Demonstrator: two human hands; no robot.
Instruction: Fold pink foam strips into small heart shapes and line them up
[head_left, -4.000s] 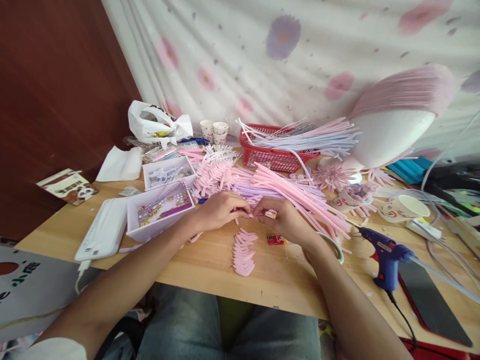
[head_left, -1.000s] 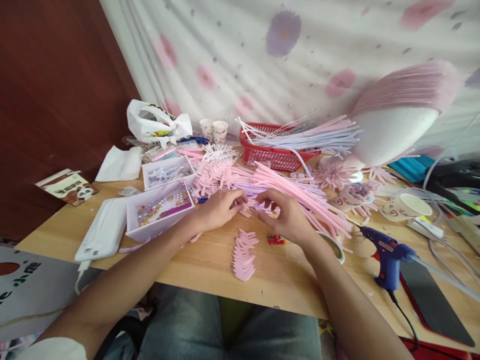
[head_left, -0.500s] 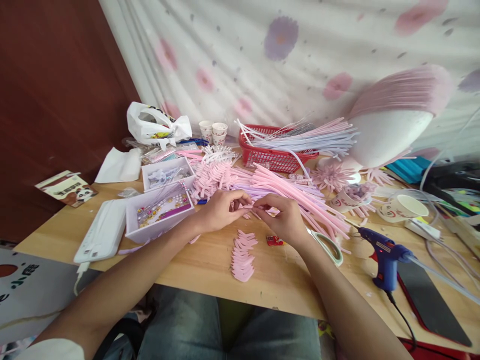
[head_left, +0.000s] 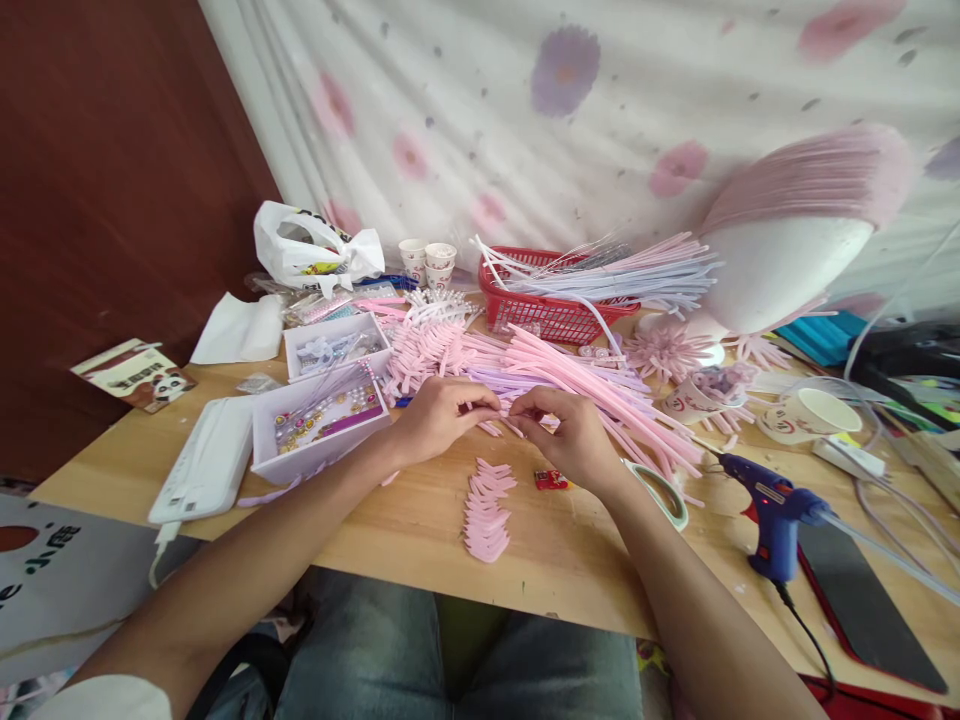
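Both my left hand (head_left: pixel 448 415) and my right hand (head_left: pixel 564 428) are closed in a pinch, fingertips almost meeting above the table. Between them is a short piece of pink pipe cleaner (head_left: pixel 504 411), mostly covered by the fingers. Just below lies a column of bent, V-shaped pink pipe cleaner pieces (head_left: pixel 486 512). Long pink pipe cleaners (head_left: pixel 592 385) spread behind and to the right of my hands, with purple ones among them. A pile of bent pink pieces (head_left: pixel 427 355) sits behind my left hand. Scissors (head_left: pixel 660 492) lie partly hidden by my right forearm.
A blue hot glue gun (head_left: pixel 776 510) and a dark phone (head_left: pixel 862 605) lie at the right. Left are white boxes of beads (head_left: pixel 300 468) and a white power bank (head_left: pixel 206 460). At the back stand a red basket (head_left: pixel 540 318) and a white mannequin head (head_left: pixel 787 265).
My fingers have shifted slightly on the small pink piece, the left thumb and fingers closer together. The view has moved a little; the things on the table lie as before.
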